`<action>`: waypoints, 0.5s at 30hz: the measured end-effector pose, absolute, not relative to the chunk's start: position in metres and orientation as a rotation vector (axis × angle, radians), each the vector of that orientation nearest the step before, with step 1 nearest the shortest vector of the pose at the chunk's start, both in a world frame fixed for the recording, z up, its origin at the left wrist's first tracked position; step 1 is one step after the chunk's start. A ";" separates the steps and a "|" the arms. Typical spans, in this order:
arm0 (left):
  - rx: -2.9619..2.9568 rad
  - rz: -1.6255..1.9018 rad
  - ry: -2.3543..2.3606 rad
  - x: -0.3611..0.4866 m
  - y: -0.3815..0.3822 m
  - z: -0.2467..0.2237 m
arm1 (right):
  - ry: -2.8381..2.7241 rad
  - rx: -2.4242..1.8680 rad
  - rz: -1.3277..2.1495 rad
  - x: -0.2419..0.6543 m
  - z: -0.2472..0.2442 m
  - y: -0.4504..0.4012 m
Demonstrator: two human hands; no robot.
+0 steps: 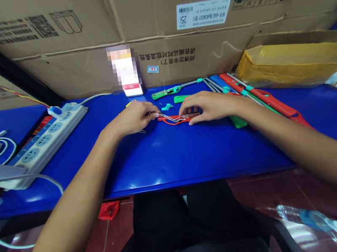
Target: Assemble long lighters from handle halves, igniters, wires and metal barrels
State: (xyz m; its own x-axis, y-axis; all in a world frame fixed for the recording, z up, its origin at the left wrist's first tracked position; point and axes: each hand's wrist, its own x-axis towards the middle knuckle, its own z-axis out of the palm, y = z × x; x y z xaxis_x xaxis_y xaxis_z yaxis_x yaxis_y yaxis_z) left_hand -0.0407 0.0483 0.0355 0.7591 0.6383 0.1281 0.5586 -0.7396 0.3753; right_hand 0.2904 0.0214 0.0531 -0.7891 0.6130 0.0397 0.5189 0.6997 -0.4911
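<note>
A red plastic casing (172, 121) lies on the blue table (160, 157) between my hands, with thin white wires (170, 118) running along it. My left hand (137, 116) is at the casing's left end, thumb and fingers pinched on the wires. My right hand (203, 105) curls over the casing's right end, its thumb and fingers closed on that part. Just behind the casing sits a small teal piece (167, 106). Farther back is a green lighter-like body (166, 93) with a metal rod. Another green piece (181, 98) is partly hidden by my right hand.
Red and green casings with metal rods (266, 99) are piled right of my right hand. A yellow-taped box (292, 59) stands back right, a phone (130, 74) leans on cardboard behind, and a power strip (43, 141) with cables lies left.
</note>
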 end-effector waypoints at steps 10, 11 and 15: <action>2.654 0.395 0.946 -0.038 0.043 0.037 | -2.549 -0.868 0.632 0.295 0.030 0.012; 2.649 0.392 0.963 -0.037 0.042 0.038 | -2.547 -0.867 0.625 0.295 0.028 0.012; 2.644 0.367 0.986 -0.036 0.039 0.042 | -2.542 -0.894 0.570 0.292 0.026 0.009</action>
State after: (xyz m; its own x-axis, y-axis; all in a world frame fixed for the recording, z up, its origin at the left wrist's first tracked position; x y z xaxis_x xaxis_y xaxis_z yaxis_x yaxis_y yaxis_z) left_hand -0.0364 0.0394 0.0416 0.7325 0.6675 0.1337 0.5923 -0.7217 0.3583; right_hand 0.2915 0.0091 0.0257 -0.7227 0.6554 0.2195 0.4989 0.7144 -0.4906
